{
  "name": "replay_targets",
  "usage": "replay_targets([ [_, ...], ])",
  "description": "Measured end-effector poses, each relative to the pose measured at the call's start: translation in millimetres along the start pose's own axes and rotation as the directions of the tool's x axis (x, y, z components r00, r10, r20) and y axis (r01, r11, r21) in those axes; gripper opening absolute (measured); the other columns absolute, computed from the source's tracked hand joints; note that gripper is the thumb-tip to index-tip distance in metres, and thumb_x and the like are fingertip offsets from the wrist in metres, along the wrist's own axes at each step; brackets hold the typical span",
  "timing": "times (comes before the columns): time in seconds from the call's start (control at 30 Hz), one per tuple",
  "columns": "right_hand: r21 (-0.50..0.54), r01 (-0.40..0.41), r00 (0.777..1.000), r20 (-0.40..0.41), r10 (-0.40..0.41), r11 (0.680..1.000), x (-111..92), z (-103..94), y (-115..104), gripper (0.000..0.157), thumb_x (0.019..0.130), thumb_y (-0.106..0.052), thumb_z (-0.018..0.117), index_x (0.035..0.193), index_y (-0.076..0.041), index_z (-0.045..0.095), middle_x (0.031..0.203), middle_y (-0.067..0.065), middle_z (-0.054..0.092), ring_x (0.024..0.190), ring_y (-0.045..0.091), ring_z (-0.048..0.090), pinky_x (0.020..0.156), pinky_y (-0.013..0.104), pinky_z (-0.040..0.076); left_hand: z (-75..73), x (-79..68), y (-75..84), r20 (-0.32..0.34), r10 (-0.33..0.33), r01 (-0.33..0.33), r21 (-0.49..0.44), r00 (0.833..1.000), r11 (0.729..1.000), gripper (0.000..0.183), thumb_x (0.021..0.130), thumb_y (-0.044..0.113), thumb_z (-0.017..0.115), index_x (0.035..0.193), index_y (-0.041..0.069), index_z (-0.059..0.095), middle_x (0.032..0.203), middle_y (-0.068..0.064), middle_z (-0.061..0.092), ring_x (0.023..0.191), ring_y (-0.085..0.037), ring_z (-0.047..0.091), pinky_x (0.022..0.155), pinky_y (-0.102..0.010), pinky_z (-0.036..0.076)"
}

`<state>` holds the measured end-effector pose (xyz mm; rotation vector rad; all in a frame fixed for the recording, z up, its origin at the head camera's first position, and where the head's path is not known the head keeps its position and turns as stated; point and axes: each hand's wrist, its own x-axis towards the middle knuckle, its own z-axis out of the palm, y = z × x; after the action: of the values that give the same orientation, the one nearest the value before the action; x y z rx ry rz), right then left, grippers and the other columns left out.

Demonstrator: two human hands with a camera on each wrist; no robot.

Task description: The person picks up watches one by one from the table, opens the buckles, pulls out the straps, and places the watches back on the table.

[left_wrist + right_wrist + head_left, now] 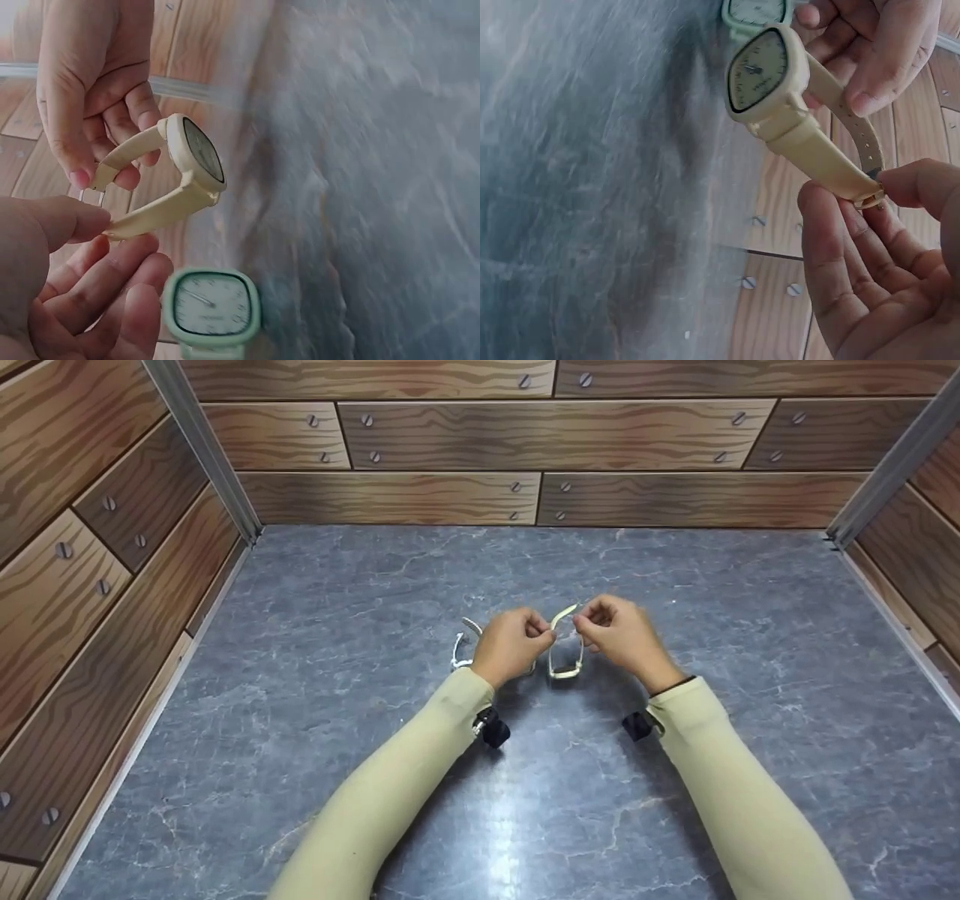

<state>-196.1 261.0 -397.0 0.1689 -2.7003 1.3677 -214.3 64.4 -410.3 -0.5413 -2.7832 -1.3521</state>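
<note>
A pale yellow wristwatch (566, 671) with a squarish dial hangs between my hands, its face turned away from me. My left hand (514, 641) pinches the strap with the holes (859, 135) between thumb and fingers. My right hand (619, 634) holds the other strap by its metal buckle (870, 199). In the right wrist view the holed strap's tip lies right at the buckle, so the straps form a loop. A mint-green watch (212, 306) stands beside the left hand, and that hand partly covers it in the head view.
A grey marbled tabletop (300, 735) lies under both hands. Wood-patterned panels (450, 435) wall it in at the back and sides, with metal posts (217, 457) at the rear corners. Small black wrist cameras (493, 729) hang below both sleeve cuffs.
</note>
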Motion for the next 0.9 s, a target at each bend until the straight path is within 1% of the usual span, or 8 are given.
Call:
replay_targets([
  [0.13,-0.002,-0.04,0.999,0.036,0.04,0.999,4.2,3.1,7.4,0.014,0.1,-0.011,0.067,0.096,0.003,0.066,0.082,0.01,0.07,0.068,0.019,0.067,0.065,0.035,0.062,2.6,1.5,-3.2,0.0,-0.021,0.021,0.081,1.0,0.997,0.008,0.093,0.025,0.073,0.092,0.017,0.074,0.083,0.008,0.071,0.072,-0.007,0.061,0.069,-0.026,0.05],
  [0.3,0.0,-0.089,0.992,0.084,0.089,0.996,7.7,7.4,13.1,0.014,0.1,-0.01,0.066,0.096,0.003,0.065,0.084,0.011,0.071,0.064,0.016,0.066,0.061,0.032,0.061,5.0,1.7,-6.9,-0.009,-0.029,0.03,0.133,1.0,0.991,0.007,0.091,0.024,0.072,0.091,0.017,0.073,0.082,0.007,0.071,0.074,-0.01,0.062,0.069,-0.029,0.051],
  [0.4,-0.032,-0.126,0.983,0.129,0.129,0.992,8.8,10.2,14.5,0.014,0.1,-0.012,0.065,0.097,0.002,0.065,0.083,0.009,0.07,0.061,0.013,0.064,0.056,0.028,0.058,8.1,1.0,-10.3,-0.021,0.002,0.002,0.207,1.0,0.978,0.007,0.09,0.023,0.073,0.089,0.018,0.076,0.082,0.007,0.072,0.077,-0.014,0.065,0.072,-0.032,0.052],
  [0.57,-0.139,-0.141,0.973,0.166,0.163,0.98,9.6,14.6,15.6,0.016,0.099,-0.016,0.065,0.095,-0.001,0.068,0.073,0.001,0.065,0.056,0.009,0.059,0.05,0.022,0.052,11.3,-0.7,-15.5,-0.021,0.075,-0.063,0.349,0.997,0.935,0.009,0.088,0.023,0.075,0.082,0.019,0.081,0.08,0.006,0.075,0.087,-0.022,0.067,0.092,-0.038,0.05],
  [0.63,-0.183,-0.122,0.976,0.156,0.152,0.975,11.0,14.2,16.2,0.017,0.098,-0.017,0.065,0.092,-0.003,0.069,0.07,0.001,0.064,0.056,0.009,0.057,0.05,0.022,0.05,10.0,0.6,-15.3,-0.014,0.093,-0.082,0.363,0.996,0.928,0.009,0.087,0.022,0.076,0.081,0.02,0.082,0.08,0.006,0.076,0.09,-0.024,0.067,0.098,-0.04,0.047],
  [0.73,-0.262,-0.071,0.986,0.131,0.108,0.962,13.2,12.2,18.0,0.018,0.097,-0.019,0.067,0.088,-0.004,0.072,0.074,0.001,0.064,0.063,0.013,0.056,0.058,0.025,0.047,5.2,2.7,-13.0,-0.008,0.101,-0.092,0.354,0.995,0.931,0.009,0.088,0.022,0.075,0.083,0.02,0.083,0.084,0.006,0.077,0.095,-0.024,0.067,0.102,-0.041,0.045],
  [0.83,-0.314,-0.035,0.991,0.114,0.074,0.949,14.5,9.3,20.5,0.02,0.097,-0.021,0.068,0.087,-0.004,0.073,0.081,0.004,0.066,0.073,0.02,0.056,0.065,0.031,0.043,-3.5,3.3,-8.6,-0.015,0.09,-0.081,0.318,0.996,0.945,0.01,0.09,0.023,0.074,0.088,0.019,0.083,0.094,0.003,0.077,0.104,-0.027,0.064,0.104,-0.043,0.044],
  [0.9,-0.321,-0.029,0.992,0.106,0.066,0.947,14.4,7.0,22.5,0.022,0.097,-0.023,0.069,0.089,-0.003,0.073,0.085,0.006,0.067,0.078,0.024,0.057,0.069,0.033,0.042,-11.2,2.9,-5.5,-0.023,0.094,-0.083,0.285,0.995,0.955,0.011,0.092,0.023,0.072,0.092,0.017,0.082,0.098,0.001,0.077,0.107,-0.028,0.063,0.104,-0.044,0.044],
])
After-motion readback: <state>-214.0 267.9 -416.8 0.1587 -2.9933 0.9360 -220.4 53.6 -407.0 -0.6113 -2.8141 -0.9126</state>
